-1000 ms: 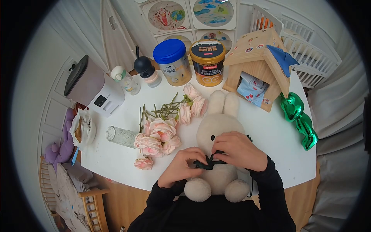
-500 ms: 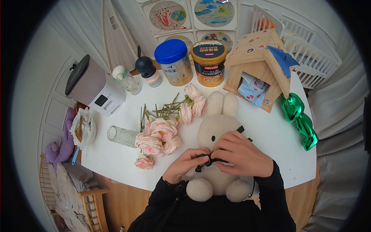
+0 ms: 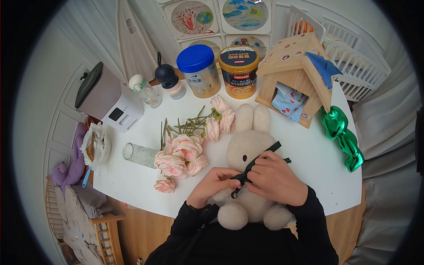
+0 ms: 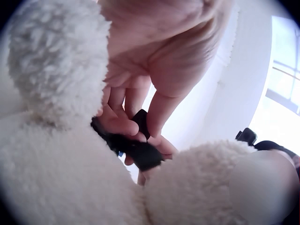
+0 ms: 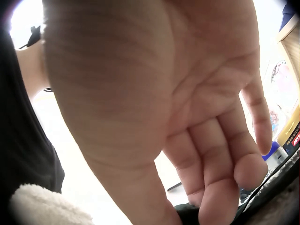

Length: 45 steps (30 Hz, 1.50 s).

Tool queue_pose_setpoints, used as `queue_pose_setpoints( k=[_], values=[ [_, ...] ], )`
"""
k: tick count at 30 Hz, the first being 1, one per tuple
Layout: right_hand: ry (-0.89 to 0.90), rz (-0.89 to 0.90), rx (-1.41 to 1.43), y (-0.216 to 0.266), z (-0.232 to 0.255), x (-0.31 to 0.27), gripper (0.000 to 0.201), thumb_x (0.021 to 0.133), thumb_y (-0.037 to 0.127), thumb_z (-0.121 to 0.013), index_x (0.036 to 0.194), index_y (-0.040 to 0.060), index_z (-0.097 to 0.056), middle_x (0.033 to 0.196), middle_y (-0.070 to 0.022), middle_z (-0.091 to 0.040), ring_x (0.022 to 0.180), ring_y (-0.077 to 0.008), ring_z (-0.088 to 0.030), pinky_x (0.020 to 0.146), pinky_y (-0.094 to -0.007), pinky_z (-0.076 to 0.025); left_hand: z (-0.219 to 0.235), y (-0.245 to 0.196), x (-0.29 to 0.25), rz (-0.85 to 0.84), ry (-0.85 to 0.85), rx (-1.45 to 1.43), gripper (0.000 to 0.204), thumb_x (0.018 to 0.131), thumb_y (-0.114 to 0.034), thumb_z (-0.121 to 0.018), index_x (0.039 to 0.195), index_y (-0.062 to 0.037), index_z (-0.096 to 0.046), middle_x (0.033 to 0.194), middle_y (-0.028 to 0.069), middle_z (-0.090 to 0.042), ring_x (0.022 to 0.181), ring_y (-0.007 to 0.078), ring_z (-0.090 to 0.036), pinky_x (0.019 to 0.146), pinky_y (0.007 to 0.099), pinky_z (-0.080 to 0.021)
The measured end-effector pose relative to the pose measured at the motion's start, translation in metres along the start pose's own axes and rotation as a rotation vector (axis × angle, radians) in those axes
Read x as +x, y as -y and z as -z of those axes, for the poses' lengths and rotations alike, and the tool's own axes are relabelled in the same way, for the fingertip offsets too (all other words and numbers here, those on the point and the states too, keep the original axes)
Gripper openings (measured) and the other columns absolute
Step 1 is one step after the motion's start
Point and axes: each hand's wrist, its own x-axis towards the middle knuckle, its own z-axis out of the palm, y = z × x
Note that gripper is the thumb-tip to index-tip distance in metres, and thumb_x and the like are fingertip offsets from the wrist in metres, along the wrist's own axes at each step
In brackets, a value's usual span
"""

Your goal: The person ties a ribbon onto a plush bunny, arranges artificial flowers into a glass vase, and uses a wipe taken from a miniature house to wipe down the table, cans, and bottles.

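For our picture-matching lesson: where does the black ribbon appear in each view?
Head: the black ribbon lies right of and below centre.
Left wrist: the black ribbon is just below centre, slightly left.
Right wrist: the black ribbon, partly hidden, sits at bottom right.
Shared landmark: the cream plush rabbit.

Cream plush rabbit toy (image 3: 238, 143): matt, rough curly pile. Flat black cloth ribbon (image 4: 146, 155): smooth. White worktop (image 3: 320, 172): smooth. Clear cylindrical glass-look vase (image 3: 143, 156): textured. Green twisted foil balloon (image 3: 350, 151): mirror-glossy. Pale wooden gabled house (image 3: 289, 59): smooth, matt.
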Motion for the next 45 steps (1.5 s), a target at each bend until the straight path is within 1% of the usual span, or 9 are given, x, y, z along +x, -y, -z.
queue_pose_setpoints(
  k=[2, 13, 18, 21, 23, 26, 36, 41, 45],
  values=[
    [0.017, 0.007, 0.018, 0.000, 0.001, -0.001, 0.021, 0.072, 0.020, -0.071, 0.071, 0.0070, -0.055, 0.071, -0.0035, -0.054, 0.076, -0.0190, -0.056, 0.086, -0.0343, -0.043, -0.001, -0.001, -0.001, 0.022, -0.142, 0.072, 0.014, 0.089, -0.007, -0.063, 0.099, 0.0027, -0.067, 0.083, 0.0016, -0.065, 0.074, 0.0075, -0.057, 0.070, 0.0234, -0.046],
    [0.277, -0.198, 0.115, -0.008, 0.020, -0.013, 0.010, 0.071, 0.015, -0.059, 0.070, 0.0052, -0.057, 0.067, -0.0068, -0.056, 0.076, -0.0236, -0.056, 0.077, -0.0345, -0.041, 0.001, -0.002, -0.001, -0.140, -0.096, 0.394, 0.008, 0.086, -0.007, -0.066, 0.086, 0.0004, -0.065, 0.075, 0.0017, -0.062, 0.070, 0.0081, -0.053, 0.069, 0.0247, -0.042],
    [0.139, -0.077, 0.211, -0.009, 0.024, -0.009, 0.008, 0.071, 0.013, -0.061, 0.070, 0.0052, -0.058, 0.070, -0.0070, -0.055, 0.077, -0.0237, -0.056, 0.080, -0.0352, -0.041, -0.003, -0.004, -0.001, -0.244, -0.008, 0.499, 0.008, 0.087, -0.007, -0.064, 0.086, 0.0008, -0.062, 0.073, 0.0034, -0.059, 0.072, 0.0084, -0.052, 0.068, 0.0264, -0.041],
    [0.089, 0.037, 0.290, -0.011, 0.021, -0.009, 0.008, 0.069, 0.012, -0.063, 0.073, 0.0053, -0.059, 0.072, -0.0063, -0.054, 0.076, -0.0239, -0.055, 0.082, -0.0356, -0.042, -0.008, -0.004, 0.001, -0.186, -0.028, 0.509, 0.008, 0.086, -0.006, -0.064, 0.087, 0.0006, -0.060, 0.072, 0.0063, -0.058, 0.071, 0.0142, -0.055, 0.066, 0.0287, -0.041],
    [0.069, 0.085, 0.326, -0.012, 0.022, -0.011, 0.012, 0.067, 0.011, -0.064, 0.077, 0.0055, -0.060, 0.073, -0.0055, -0.053, 0.075, -0.0240, -0.054, 0.083, -0.0358, -0.043, -0.007, -0.005, 0.003, -0.450, -0.052, 0.773, 0.008, 0.083, -0.006, -0.064, 0.088, -0.0007, -0.061, 0.073, 0.0089, -0.058, 0.068, 0.0231, -0.055, 0.066, 0.0328, -0.041],
    [0.185, 0.066, 0.326, -0.018, 0.029, -0.018, 0.007, 0.069, 0.011, -0.061, 0.069, 0.0047, -0.058, 0.071, -0.0073, -0.054, 0.078, -0.0240, -0.055, 0.082, -0.0352, -0.041, 0.003, -0.006, 0.003, -0.566, 0.009, 0.929, 0.010, 0.078, -0.006, -0.065, 0.088, -0.0023, -0.062, 0.073, 0.0103, -0.058, 0.068, 0.0291, -0.053, 0.067, 0.0363, -0.041],
    [0.343, -0.118, 0.262, -0.027, 0.037, -0.027, 0.009, 0.070, 0.014, -0.062, 0.073, 0.0056, -0.062, 0.073, -0.0063, -0.056, 0.079, -0.0246, -0.055, 0.079, -0.0349, -0.041, 0.008, -0.012, -0.006, -0.463, -0.067, 0.912, 0.012, 0.076, -0.003, -0.064, 0.089, -0.0027, -0.064, 0.075, 0.0086, -0.061, 0.072, 0.0268, -0.057, 0.069, 0.0362, -0.042],
    [0.262, 0.002, 0.419, -0.018, 0.040, -0.019, 0.013, 0.074, 0.014, -0.064, 0.082, 0.0047, -0.061, 0.086, -0.0067, -0.055, 0.086, -0.0246, -0.055, 0.081, -0.0352, -0.042, 0.000, -0.022, -0.014, -0.643, -0.168, 0.684, 0.019, 0.077, 0.004, -0.054, 0.093, -0.0012, -0.063, 0.100, 0.0142, -0.060, 0.091, 0.0276, -0.058, 0.083, 0.0336, -0.044],
    [0.270, 0.153, 0.503, -0.016, 0.035, -0.016, 0.013, 0.077, 0.012, -0.064, 0.085, 0.0028, -0.059, 0.090, -0.0074, -0.054, 0.090, -0.0257, -0.055, 0.082, -0.0359, -0.043, -0.015, -0.028, -0.004, -0.673, -0.194, 0.838, 0.030, 0.074, 0.007, -0.051, 0.100, -0.0019, -0.062, 0.108, 0.0150, -0.058, 0.101, 0.0282, -0.055, 0.091, 0.0355, -0.043]
  ],
)
